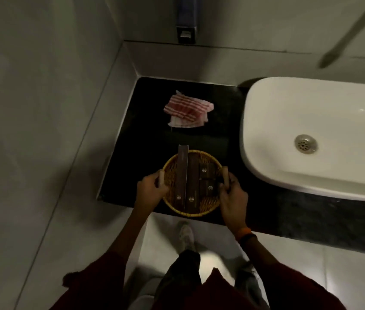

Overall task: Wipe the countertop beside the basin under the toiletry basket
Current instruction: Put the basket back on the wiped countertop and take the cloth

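A round woven toiletry basket (170, 175) sits near the front edge of the black countertop (145, 130), holding several dark brown boxes. My left hand (151, 186) grips its left handle and my right hand (233, 193) grips its right handle. Farther back on the counter lies a crumpled red-and-white striped cloth (188, 111), apart from the basket. The white basin (311, 135) stands to the right of both.
Grey tiled walls close off the counter on the left and at the back. A dark dispenser (186, 30) hangs on the back wall above the counter. Below the counter's front edge are the pale floor and my shoe (186, 236).
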Available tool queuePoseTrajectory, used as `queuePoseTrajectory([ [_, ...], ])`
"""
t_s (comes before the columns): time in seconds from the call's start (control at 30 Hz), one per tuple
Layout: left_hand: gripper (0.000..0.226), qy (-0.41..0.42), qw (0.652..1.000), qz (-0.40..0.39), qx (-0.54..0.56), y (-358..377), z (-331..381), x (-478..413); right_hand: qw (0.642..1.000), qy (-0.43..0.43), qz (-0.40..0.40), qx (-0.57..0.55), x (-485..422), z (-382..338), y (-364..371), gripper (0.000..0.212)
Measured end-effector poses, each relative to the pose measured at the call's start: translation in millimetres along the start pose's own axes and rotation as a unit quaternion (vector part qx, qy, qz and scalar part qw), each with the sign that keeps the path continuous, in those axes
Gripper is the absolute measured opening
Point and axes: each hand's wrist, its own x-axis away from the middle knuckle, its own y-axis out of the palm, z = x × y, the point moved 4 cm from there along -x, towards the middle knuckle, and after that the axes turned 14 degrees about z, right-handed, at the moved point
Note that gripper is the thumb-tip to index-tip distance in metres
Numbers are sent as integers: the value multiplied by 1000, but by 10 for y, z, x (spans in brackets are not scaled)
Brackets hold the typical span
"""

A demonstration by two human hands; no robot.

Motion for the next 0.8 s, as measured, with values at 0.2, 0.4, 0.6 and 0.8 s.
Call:
queuePoseTrajectory([
  [0.2,38,-23,998,-42,38,-62,-114,-534,998,33,25,38,-168,-254,340,37],
  [0.4,48,-85,987,26,131,-144,22,-974,991,55,103,62,-477,-579,373,32],
  [0.6,49,-2,995,48,90,162,782,-2410,994,22,45,97,-1682,-1017,1199,49],
  [0.8,56,-52,998,-12,33,613,1020,-3007,985,123,-38,117,-2308,-818,1873,62],
])
